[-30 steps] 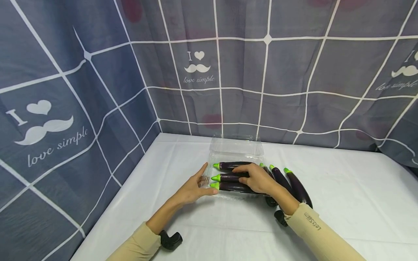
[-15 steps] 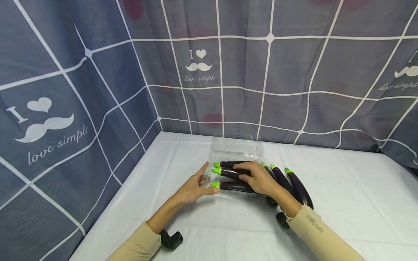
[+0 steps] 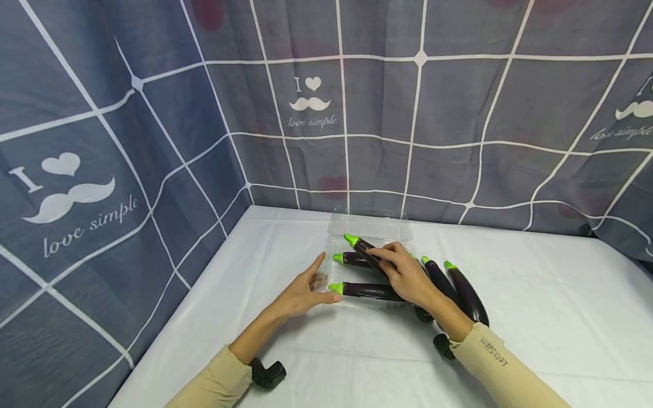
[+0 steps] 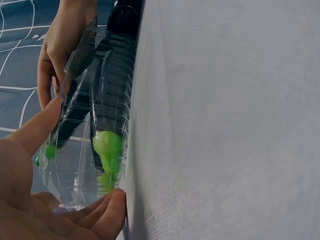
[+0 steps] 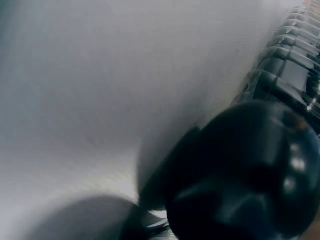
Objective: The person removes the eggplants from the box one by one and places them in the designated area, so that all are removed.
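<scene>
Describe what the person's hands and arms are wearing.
The left hand and right hand wear no gloves. Both beige sleeves are long; the right one bears dark lettering. Rounded black fittings show by both wrists.

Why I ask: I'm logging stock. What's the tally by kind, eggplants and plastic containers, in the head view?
Clear plastic container: 1
Eggplants: 6 (1 in the right hand, 2 lying in the container, 3 to its right, one mostly hidden)
Total: 7

L slv (image 3: 214,381) beige; R slv (image 3: 510,374) beige, dk lettering (image 3: 494,351); blk units (image 3: 268,375) at wrists
</scene>
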Demonstrator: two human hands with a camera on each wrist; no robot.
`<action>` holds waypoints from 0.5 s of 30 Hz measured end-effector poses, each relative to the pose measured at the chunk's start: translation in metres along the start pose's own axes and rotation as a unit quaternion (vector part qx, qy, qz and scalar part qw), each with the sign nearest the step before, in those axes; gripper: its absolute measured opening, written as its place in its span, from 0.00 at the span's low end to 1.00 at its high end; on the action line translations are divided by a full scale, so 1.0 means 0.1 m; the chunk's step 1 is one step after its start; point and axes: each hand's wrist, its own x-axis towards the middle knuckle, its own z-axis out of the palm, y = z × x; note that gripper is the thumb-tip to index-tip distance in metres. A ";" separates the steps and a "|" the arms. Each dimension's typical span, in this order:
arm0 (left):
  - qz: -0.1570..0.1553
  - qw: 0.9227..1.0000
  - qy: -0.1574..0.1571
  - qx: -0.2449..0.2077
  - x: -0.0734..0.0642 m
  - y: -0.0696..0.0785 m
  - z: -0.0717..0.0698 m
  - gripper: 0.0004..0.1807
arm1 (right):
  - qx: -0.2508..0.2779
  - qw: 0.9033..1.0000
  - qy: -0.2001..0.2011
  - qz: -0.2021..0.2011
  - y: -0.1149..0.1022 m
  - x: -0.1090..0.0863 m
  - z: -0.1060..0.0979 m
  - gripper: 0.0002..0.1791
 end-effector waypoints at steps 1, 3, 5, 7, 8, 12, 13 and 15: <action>0.000 1.000 0.000 -0.001 0.00 0.00 0.00 0.58 | 0.001 1.000 -0.001 0.003 0.00 0.00 0.00 0.20; 0.000 1.000 0.001 -0.001 0.00 0.00 0.00 0.58 | -0.001 1.000 -0.002 0.009 0.00 0.01 0.00 0.20; -0.001 1.000 0.002 0.002 0.00 0.00 0.00 0.58 | -0.005 1.000 -0.001 0.014 -0.01 0.02 0.01 0.20; -0.002 1.000 0.004 0.004 0.00 -0.01 0.00 0.58 | -0.009 1.000 0.002 0.021 -0.01 0.02 0.01 0.20; -0.002 1.000 0.004 0.006 0.00 -0.01 0.00 0.59 | -0.014 1.000 0.005 0.025 -0.01 0.02 0.01 0.20; -0.003 1.000 0.005 0.007 0.00 -0.01 0.00 0.59 | -0.025 0.999 0.014 0.033 -0.02 0.01 0.02 0.20; -0.003 1.000 0.005 0.007 0.00 -0.01 0.00 0.59 | -0.028 0.999 0.017 0.033 -0.01 0.01 0.02 0.20; -0.002 1.000 0.005 0.007 0.00 -0.01 0.00 0.59 | -0.031 0.999 0.019 0.028 -0.01 0.01 0.02 0.20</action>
